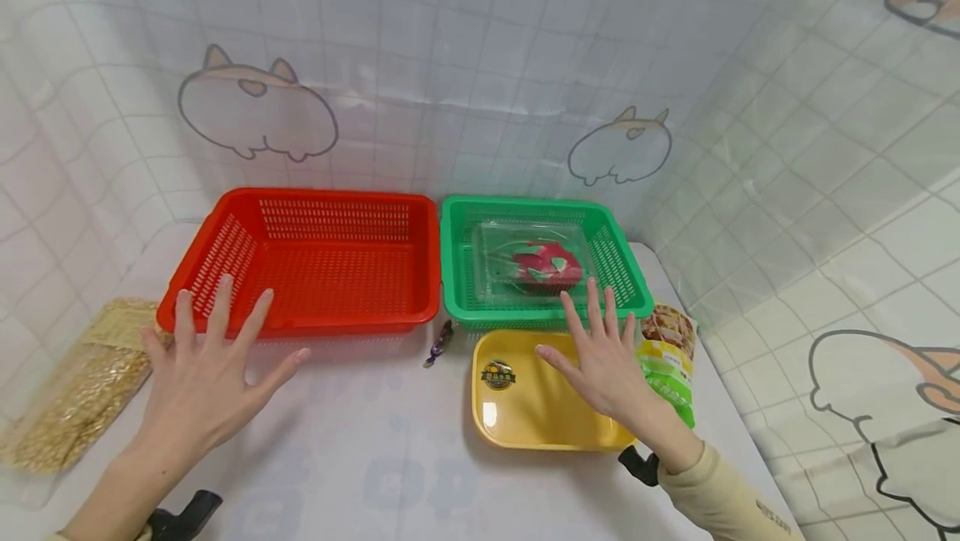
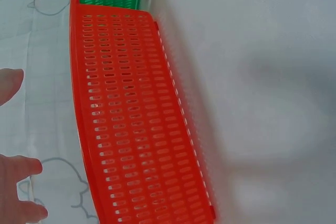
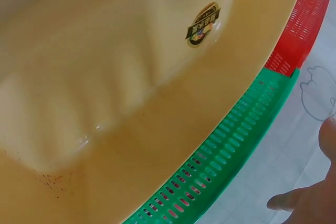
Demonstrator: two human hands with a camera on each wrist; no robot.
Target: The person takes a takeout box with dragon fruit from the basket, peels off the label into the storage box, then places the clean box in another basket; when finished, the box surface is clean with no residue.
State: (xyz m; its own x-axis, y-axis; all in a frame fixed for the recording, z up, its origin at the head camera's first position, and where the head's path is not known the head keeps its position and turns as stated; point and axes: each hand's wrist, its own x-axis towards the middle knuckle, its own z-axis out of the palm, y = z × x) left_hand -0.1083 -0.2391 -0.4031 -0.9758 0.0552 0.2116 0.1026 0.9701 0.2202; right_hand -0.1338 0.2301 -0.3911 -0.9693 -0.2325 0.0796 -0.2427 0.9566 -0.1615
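My left hand (image 1: 202, 383) hovers with spread fingers in front of the red plastic basket (image 1: 337, 274). In the left wrist view its fingertips (image 2: 31, 166) show beside the slotted red wall. My right hand (image 1: 603, 362) is likewise spread, over the yellow basin (image 1: 517, 412), which bears a dark round label. Neither hand holds anything. Behind the basin stands the green basket (image 1: 456, 278). Inside it lies a clear plastic box (image 1: 498, 253) with a pink, dragon-fruit-like piece (image 1: 551, 266). In the right wrist view, my fingers (image 3: 286, 201) appear past the green rim.
A clear bag of tan beans or nuts (image 1: 82, 408) lies at the left. Between the baskets and the basin is a small purple-wrapped candy (image 1: 440, 343). Right of the basin lie a green packet (image 1: 667, 374) and a brown packet (image 1: 667, 326). Sheeted walls (image 1: 390, 107) enclose the table.
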